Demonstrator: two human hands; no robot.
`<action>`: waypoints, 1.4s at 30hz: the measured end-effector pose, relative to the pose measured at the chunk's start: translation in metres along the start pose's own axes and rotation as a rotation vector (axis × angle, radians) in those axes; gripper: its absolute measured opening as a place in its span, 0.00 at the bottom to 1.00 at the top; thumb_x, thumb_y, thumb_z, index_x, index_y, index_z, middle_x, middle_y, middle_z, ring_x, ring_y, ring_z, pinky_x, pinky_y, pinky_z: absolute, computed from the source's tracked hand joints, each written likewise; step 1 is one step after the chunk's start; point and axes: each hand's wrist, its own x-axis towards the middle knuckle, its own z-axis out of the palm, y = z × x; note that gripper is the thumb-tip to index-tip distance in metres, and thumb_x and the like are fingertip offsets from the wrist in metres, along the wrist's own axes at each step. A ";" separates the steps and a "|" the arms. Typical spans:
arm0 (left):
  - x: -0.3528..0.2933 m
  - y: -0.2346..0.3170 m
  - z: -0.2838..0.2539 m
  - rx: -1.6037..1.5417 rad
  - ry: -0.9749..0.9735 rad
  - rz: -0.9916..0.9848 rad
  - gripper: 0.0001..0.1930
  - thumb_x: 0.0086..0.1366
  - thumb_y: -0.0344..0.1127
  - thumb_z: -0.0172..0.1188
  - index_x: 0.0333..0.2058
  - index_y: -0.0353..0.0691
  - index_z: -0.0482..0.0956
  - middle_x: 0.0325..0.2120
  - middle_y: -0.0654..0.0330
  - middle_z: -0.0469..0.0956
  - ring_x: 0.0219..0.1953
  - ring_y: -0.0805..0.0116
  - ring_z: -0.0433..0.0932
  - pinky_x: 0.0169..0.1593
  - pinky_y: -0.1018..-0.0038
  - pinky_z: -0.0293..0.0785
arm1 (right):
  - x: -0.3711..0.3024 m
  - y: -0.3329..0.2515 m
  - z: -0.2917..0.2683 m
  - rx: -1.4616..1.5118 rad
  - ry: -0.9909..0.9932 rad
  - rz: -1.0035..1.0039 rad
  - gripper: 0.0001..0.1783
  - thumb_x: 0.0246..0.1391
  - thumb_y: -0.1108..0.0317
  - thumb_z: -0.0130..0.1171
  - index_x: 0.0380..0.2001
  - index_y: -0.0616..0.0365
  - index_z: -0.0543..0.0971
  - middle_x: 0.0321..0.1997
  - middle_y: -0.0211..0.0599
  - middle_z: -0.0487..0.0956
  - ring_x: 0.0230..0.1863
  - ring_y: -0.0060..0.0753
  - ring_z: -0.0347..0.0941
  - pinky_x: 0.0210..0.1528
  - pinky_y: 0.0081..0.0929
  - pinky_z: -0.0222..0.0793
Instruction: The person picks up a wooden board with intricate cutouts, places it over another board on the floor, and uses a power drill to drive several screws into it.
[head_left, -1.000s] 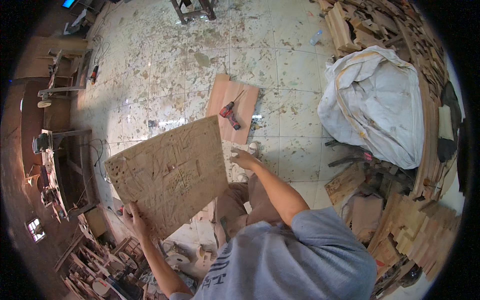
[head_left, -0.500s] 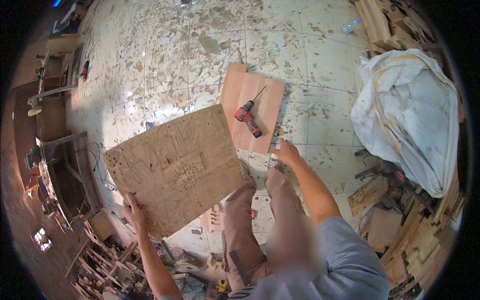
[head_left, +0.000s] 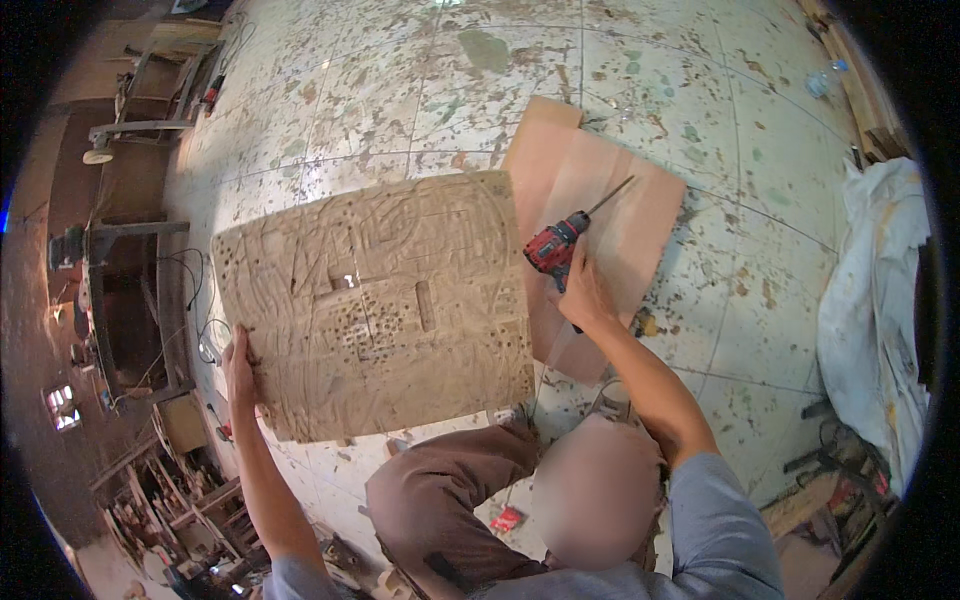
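Floor tiles with lots of spots lie under everything. A big brown board, full of scratches and holes, is held up over the floor. A smaller pinkish wood panel lies flat, to the right of the board. A red and black drill is over that panel, its long bit pointing up and right. The left hand is closed on the board's left edge. The right hand has bent fingers at the drill's handle; I cannot tell how tightly they close.
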 end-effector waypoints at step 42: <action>0.058 -0.063 0.343 -0.098 -0.742 0.102 0.35 0.58 0.38 0.71 0.62 0.30 0.70 0.43 0.52 0.83 0.36 0.59 0.84 0.31 0.62 0.80 | -0.104 0.168 0.019 0.896 0.144 0.171 0.29 0.62 0.59 0.62 0.58 0.68 0.70 0.45 0.39 0.81 0.45 0.29 0.77 0.44 0.27 0.73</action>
